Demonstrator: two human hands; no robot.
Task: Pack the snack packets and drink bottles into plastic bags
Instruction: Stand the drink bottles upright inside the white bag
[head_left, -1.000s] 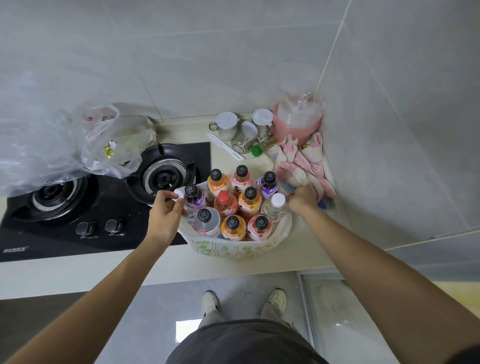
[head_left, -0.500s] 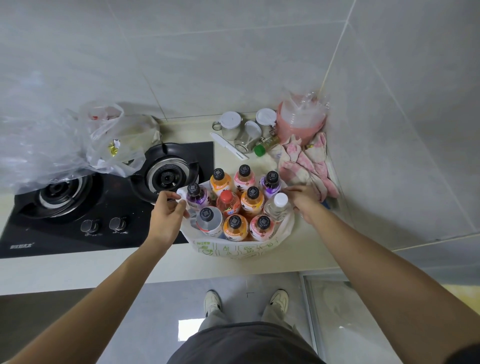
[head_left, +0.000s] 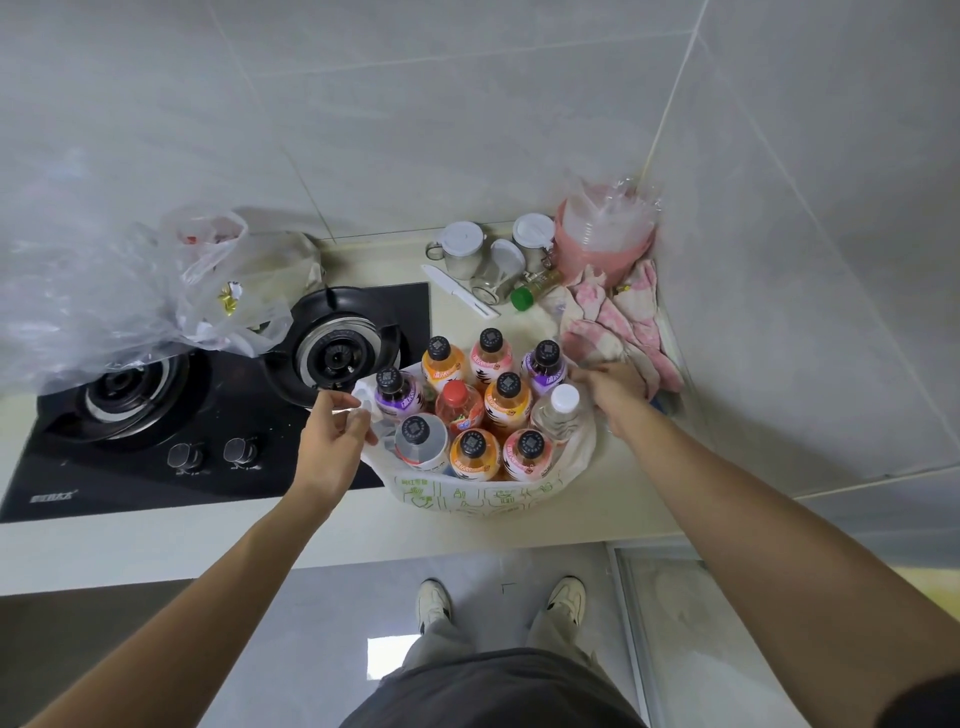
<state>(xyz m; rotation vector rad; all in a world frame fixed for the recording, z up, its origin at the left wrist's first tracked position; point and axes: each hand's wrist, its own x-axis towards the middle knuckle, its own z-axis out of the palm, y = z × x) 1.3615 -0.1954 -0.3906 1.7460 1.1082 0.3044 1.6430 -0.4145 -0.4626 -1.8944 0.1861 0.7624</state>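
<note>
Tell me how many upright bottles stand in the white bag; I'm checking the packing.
10. Back row: three. Middle: four. Front: three. Others could be hidden beneath.

Bag (head_left: 483, 496): thin white plastic, printed, crinkled. Bottles (head_left: 470, 410): clear glossy plastic, matt dark caps. Hob (head_left: 218, 415): glossy black glass, metal burner rings. Towel (head_left: 618, 322): pink cloth, nubbly. Surface (head_left: 623, 499): smooth, cream.
</note>
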